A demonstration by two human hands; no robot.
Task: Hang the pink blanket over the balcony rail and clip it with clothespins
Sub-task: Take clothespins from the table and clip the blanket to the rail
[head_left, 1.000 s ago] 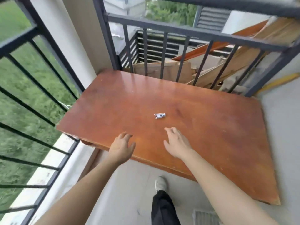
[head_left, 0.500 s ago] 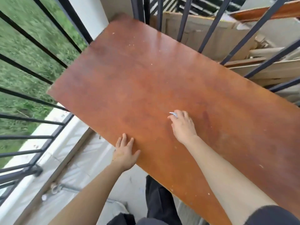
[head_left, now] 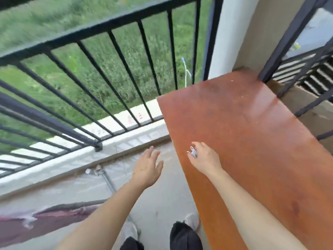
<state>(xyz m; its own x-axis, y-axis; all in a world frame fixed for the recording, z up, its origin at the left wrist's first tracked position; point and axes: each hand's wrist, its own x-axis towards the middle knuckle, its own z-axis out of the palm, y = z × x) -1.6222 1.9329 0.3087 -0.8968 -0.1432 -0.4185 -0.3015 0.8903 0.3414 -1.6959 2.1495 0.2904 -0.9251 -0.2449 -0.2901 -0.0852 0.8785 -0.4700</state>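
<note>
My right hand holds a small white clothespin between its fingertips, just above the left edge of the brown wooden table. My left hand is open with fingers spread, hovering over the concrete floor left of the table and holding nothing. The black balcony rail runs across the upper left. A strip of dark pink cloth shows at the lower left, blurred; I cannot tell whether it is the blanket or how it lies.
A low concrete kerb runs under the rail, with a thin pipe on the floor beside it. A white pillar stands behind the table. More black railing and stacked wood lie at the right. Grass lies beyond the rail.
My right hand picked the clothespin up off the table and drew back to the table's left edge. My left hand left the table edge. The view swung left toward the rail.
</note>
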